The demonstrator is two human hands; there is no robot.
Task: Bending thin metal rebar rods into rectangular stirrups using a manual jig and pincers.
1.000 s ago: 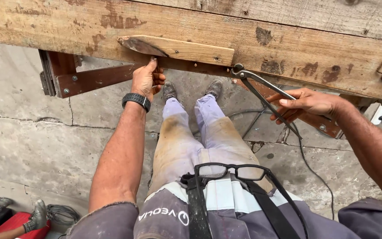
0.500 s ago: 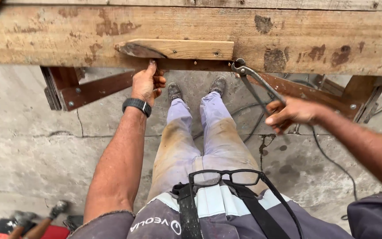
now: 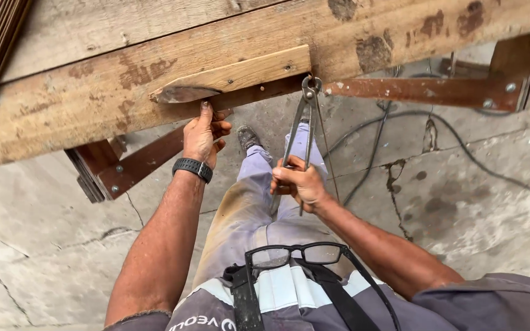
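- Pincers (image 3: 302, 132): long-handled metal ones, standing almost upright at centre frame, their head at the lower edge of the bench (image 3: 93, 98), just under the right end of a pale wooden block (image 3: 234, 76).
- My right hand (image 3: 299, 184) is closed around the pincers' handles, low on their length, at centre frame.
- My left hand (image 3: 203, 135) reaches up left of centre, fingertips pressed to the underside of the wooden block; it grips nothing that I can see.
- I see a black wristwatch (image 3: 192, 168) on the left wrist.
- The bench runs aslant across the top of the frame, on rusty brown brackets (image 3: 437, 91).
- Black-framed glasses (image 3: 295, 254) hang at my chest, bottom centre.
- No containers in view; cracked concrete floor (image 3: 50, 239) lies below, with a dark cable (image 3: 492, 165) at right.
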